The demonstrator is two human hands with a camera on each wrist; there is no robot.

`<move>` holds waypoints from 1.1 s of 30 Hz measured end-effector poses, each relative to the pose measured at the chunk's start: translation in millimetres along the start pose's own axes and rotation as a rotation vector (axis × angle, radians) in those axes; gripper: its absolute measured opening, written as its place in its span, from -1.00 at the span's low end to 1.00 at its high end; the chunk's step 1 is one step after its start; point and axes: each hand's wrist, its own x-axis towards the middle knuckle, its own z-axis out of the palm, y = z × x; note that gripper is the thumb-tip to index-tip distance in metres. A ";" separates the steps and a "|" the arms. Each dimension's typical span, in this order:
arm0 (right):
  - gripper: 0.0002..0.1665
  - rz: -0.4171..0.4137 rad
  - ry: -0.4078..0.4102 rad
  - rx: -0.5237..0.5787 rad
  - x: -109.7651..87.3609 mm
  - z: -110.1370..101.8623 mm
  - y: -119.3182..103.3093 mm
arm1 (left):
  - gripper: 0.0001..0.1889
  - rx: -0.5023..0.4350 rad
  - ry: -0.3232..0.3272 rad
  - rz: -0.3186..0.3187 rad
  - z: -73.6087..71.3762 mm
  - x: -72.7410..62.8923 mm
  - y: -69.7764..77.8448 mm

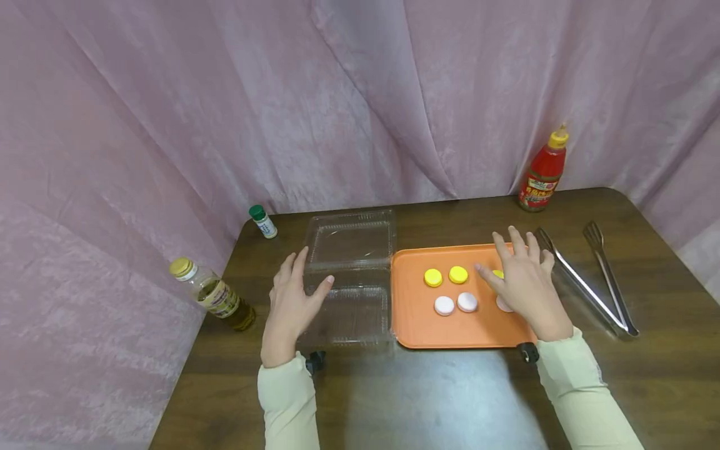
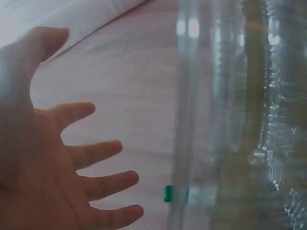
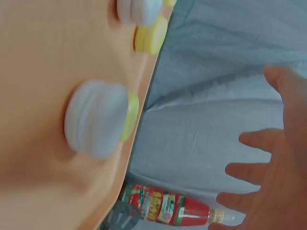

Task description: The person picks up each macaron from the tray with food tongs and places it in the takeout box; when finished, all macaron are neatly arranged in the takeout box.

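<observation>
Left grip (image 1: 289,309) spread wide beside clear container (image 1: 349,309), right grip (image 1: 527,289) equally wide over orange tray (image 1: 410,312), tongs (image 1: 612,281) and red bottle (image 1: 543,170) nearby

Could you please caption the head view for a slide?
Left hand by a clear container, right hand over an orange tray of yellow and white discs.

White cookies (image 3: 95,120) and yellow cookies (image 3: 151,36) sit on the tray (image 3: 38,62), a red bottle (image 3: 168,206) past it, the right hand (image 3: 288,165) apart.
</observation>
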 end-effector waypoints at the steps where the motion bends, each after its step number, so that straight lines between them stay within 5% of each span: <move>1: -0.06 0.004 0.008 0.000 0.5 -2.2 3.2 | -0.11 -0.009 0.001 -0.010 -0.5 -0.4 -2.8; 16: -0.08 0.112 0.075 0.073 4.1 -27.6 63.9 | -0.31 -0.109 0.030 -0.111 -3.7 -12.7 -39.7; 26: 0.05 0.201 0.045 0.072 3.0 -35.0 97.1 | -0.38 -0.187 0.122 -0.111 1.4 -21.0 -57.6; 33: 0.21 0.288 -0.014 0.083 -2.5 -34.9 120.6 | -0.44 -0.252 0.126 -0.151 6.7 -21.9 -58.3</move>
